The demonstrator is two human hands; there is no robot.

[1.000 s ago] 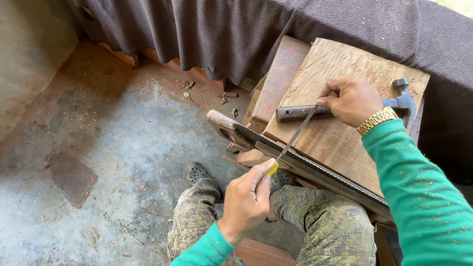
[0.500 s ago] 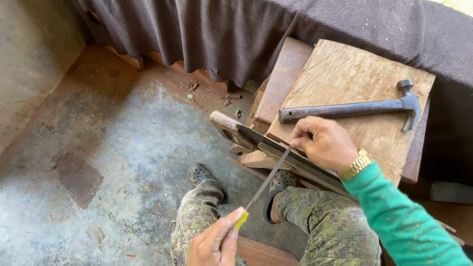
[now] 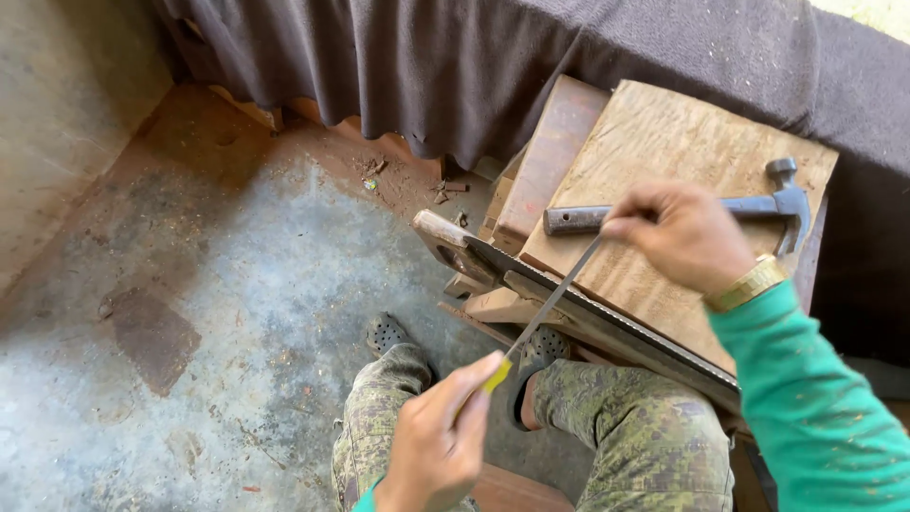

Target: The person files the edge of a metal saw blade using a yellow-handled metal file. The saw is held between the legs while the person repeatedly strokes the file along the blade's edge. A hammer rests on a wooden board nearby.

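A slim metal file [image 3: 555,296] with a yellow handle slants across the toothed edge of a hand saw [image 3: 607,318] that lies along the front of a wooden block. My left hand [image 3: 438,438] grips the file's yellow handle near my knees. Up at the file's far tip, my right hand [image 3: 684,235] pinches the end, just above the saw blade. The saw's wooden handle [image 3: 445,242] points left. A claw hammer [image 3: 758,204] rests on the plank behind my right hand.
A thick wooden plank [image 3: 664,142] and a darker board [image 3: 550,161] sit stacked on the right. Dark cloth [image 3: 455,66] hangs behind them. The concrete floor [image 3: 218,313] has wood scraps near the cloth. My legs in camouflage trousers [image 3: 645,436] are below.
My right hand let go of the hammer, dropped toward the saw, then rose to the file's tip. My left hand pulled the file handle back and down.
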